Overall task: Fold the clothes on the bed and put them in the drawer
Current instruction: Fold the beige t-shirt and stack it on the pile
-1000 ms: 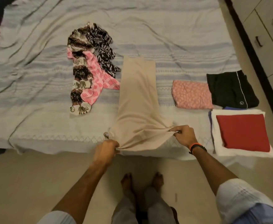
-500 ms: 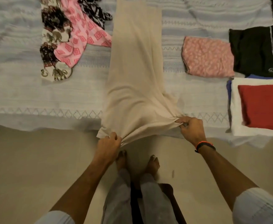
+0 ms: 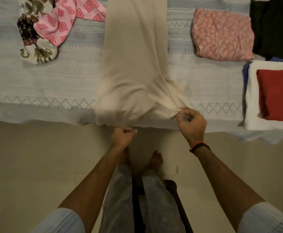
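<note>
A long beige garment point(image 3: 130, 64) lies flat on the bed point(image 3: 41, 86), its lower end at the near edge. My right hand point(image 3: 191, 122) pinches the garment's near right corner, and creases run toward that pinch. My left hand point(image 3: 122, 137) is a closed fist just below the hem's middle, off the bed's edge, and I see no cloth in it. The garment's near left corner lies slack. Unfolded pink diamond-print cloth point(image 3: 60, 22) and elephant-print cloth point(image 3: 36, 52) lie at the upper left.
Folded clothes sit on the bed's right side: a pink floral piece point(image 3: 221, 34), a black piece point(image 3: 275, 26), and a red piece point(image 3: 276, 95) stacked on a white one point(image 3: 251, 101). Beige floor point(image 3: 36, 165) and my bare feet are below the bed's edge.
The beige garment has slid toward the bed's near edge. My left hand has left the near left corner and moved right, under the hem. My right hand keeps its corner.
</note>
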Demonstrator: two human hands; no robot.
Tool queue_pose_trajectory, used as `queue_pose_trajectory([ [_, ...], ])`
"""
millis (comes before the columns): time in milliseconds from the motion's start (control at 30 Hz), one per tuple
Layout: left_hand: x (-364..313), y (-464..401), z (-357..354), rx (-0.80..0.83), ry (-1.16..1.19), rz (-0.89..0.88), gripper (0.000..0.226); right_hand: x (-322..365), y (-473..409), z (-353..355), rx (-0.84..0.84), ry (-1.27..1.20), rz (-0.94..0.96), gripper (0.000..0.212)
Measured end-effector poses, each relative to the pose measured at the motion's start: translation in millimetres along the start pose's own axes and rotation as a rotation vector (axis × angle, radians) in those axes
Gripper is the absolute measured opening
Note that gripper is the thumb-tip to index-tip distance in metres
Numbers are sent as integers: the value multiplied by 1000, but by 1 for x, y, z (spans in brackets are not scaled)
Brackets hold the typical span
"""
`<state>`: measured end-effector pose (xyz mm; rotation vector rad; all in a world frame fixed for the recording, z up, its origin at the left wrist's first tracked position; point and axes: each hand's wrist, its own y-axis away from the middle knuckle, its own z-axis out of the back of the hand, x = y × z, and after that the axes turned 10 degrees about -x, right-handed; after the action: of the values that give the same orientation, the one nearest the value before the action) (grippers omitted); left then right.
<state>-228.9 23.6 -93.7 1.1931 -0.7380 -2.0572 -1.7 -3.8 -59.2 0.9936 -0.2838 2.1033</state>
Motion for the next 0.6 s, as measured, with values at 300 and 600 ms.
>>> queue_pose_trajectory([
  [300,-23,-1,-70,199,876,559,23,-7,-8,-18,-146,14,-128,33],
  [600,-21,-2,-81,132,919,617,10,-15,-26,-21,-22,-130,-530,13],
])
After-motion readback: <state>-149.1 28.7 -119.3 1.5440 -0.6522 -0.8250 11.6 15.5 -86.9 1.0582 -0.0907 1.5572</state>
